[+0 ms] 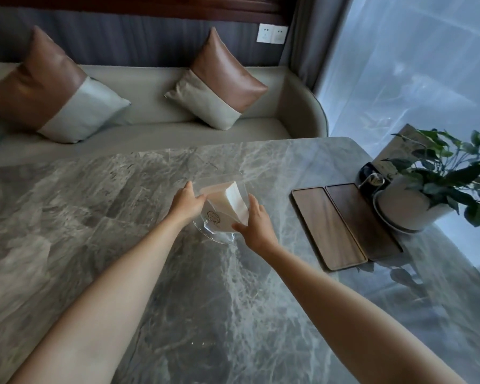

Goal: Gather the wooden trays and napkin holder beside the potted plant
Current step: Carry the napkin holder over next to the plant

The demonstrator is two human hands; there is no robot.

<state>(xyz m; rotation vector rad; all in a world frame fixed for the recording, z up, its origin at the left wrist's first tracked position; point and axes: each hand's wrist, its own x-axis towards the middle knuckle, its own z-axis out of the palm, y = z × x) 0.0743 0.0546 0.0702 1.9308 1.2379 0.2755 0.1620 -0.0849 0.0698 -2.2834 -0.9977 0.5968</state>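
Fingers (197,196) of both hands gripping napkin holder (222,209) mid-worktop; wooden trays (344,225) already lying beside potted plant (416,200).

Table (94,206): grey marble, sofa behind.
Napkin holder (219,209): clear, tilted, stack of napkins (234,202) inside.
Left hand (187,202): gripping holder's left side.
Right hand (257,221): gripping holder's right side.
Wooden trays (344,225): two, side by side, touching.
Potted plant (416,200): white pot, just beside trays.
Cushions (219,81): two, on sofa (155,90).
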